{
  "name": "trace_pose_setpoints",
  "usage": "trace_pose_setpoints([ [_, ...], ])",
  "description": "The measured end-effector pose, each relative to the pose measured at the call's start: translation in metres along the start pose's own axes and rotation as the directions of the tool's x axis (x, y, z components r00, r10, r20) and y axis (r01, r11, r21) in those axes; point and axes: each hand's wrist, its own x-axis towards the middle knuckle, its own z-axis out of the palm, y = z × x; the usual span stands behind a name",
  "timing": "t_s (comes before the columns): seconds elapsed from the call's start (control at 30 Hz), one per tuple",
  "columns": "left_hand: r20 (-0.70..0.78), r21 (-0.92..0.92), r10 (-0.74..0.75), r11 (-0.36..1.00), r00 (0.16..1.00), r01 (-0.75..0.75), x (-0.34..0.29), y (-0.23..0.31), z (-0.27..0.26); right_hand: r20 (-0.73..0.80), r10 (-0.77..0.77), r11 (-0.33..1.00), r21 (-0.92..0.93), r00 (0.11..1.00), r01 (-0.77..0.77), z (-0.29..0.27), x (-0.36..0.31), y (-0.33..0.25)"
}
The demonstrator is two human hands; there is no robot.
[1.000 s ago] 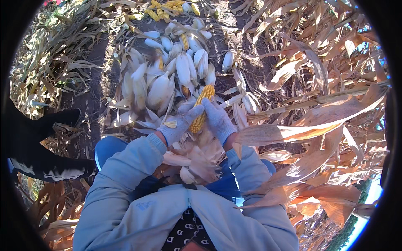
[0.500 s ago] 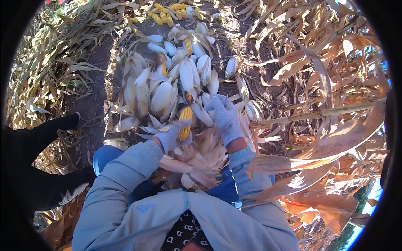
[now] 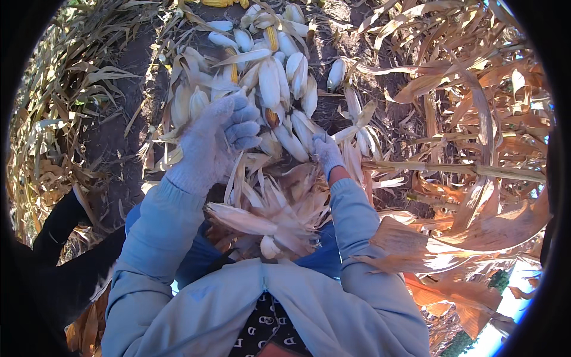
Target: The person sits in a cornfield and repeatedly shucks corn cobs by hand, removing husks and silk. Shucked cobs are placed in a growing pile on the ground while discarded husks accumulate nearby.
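My left hand (image 3: 215,138), in a pale knit glove, is raised over the near left of the corn pile. Its fingers are loosely curved and apart, and no ear shows in it. My right hand (image 3: 327,153), gloved too, is closed on the near end of an ear of corn (image 3: 304,130) in its pale husk, at the pile's near right. Several husk-covered ears (image 3: 269,83) lie ahead of my hands, a few showing yellow kernels. Loose peeled husks (image 3: 270,208) are heaped between my knees, below both hands.
Bare yellow ears (image 3: 217,3) lie at the far edge of view. Dry stalks and leaves (image 3: 458,202) crowd the right side, one stalk reaching close to my right forearm. More dry leaves (image 3: 65,89) cover the left. Another person's dark-clothed limbs (image 3: 65,262) are at lower left.
The bare yellow ear has left my left hand, which has risen forward and left. My right hand has moved slightly nearer and taken hold of a husked-over ear. The view has tipped nearer.
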Motion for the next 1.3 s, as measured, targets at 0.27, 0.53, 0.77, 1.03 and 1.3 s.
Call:
trace_pose_setpoints([
  [0.27,-0.172,-0.060,0.038,0.997,0.984,-0.049,-0.003,0.019,-0.034,-0.158,0.150,0.766,-0.606,0.976,-0.216,0.024,-0.011,-0.020],
  [0.53,-0.216,-0.018,0.004,1.000,0.976,-0.008,0.003,0.033,-0.044,-0.195,0.180,0.784,-0.564,0.964,-0.260,0.043,0.025,0.013],
  [0.77,-0.239,-0.055,0.024,0.998,0.971,-0.038,0.004,0.037,-0.049,0.130,0.332,0.798,-0.568,0.934,-0.204,0.032,0.061,0.056],
  [1.03,-0.193,-0.093,0.011,0.995,0.981,-0.030,-0.011,0.035,-0.045,0.423,0.338,0.939,-0.093,0.840,-0.331,0.058,0.041,0.011],
  [1.3,-0.037,0.242,0.188,0.955,0.981,-0.174,-0.015,0.027,-0.045,0.354,0.328,0.542,-0.830,0.876,0.132,-0.026,0.001,-0.150],
])
